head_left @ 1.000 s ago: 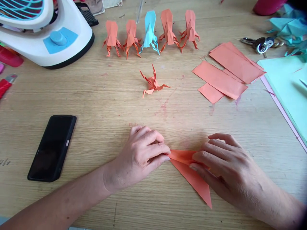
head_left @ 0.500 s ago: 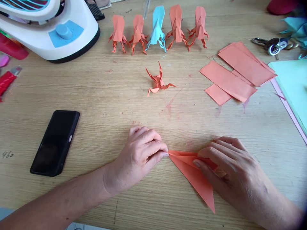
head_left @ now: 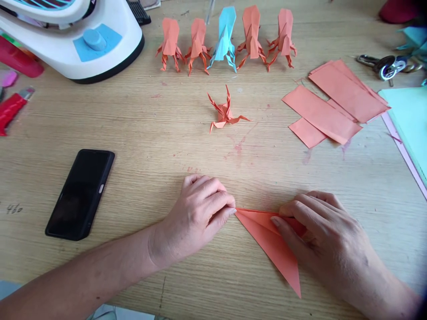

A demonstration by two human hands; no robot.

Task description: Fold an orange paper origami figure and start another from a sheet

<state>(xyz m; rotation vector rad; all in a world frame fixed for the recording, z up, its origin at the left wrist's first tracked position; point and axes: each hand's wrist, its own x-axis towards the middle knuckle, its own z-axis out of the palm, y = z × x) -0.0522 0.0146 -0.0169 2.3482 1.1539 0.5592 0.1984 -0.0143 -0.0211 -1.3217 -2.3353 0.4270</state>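
An orange sheet of paper (head_left: 271,246), folded into a long pointed triangle, lies on the wooden table near the front edge. My left hand (head_left: 198,213) has its fingers curled together and pinches the paper's left tip against the table. My right hand (head_left: 325,242) lies over the right part of the sheet, fingers bent, pressing a fold down along its upper edge. Further back lies a small orange folded figure (head_left: 224,111) with thin legs. Behind it stands a row of folded figures (head_left: 227,40), several orange and one light blue.
A black phone (head_left: 80,193) lies at the left. A white appliance with a blue button (head_left: 76,38) stands at the back left, a red cutter (head_left: 11,109) beside it. Orange paper strips (head_left: 330,106) lie at the right, next to green sheets (head_left: 410,120) and keys (head_left: 383,66).
The view has shifted slightly. My right fingers have slid left along the upper fold of the orange paper, flattening it. My left hand stays on the tip.
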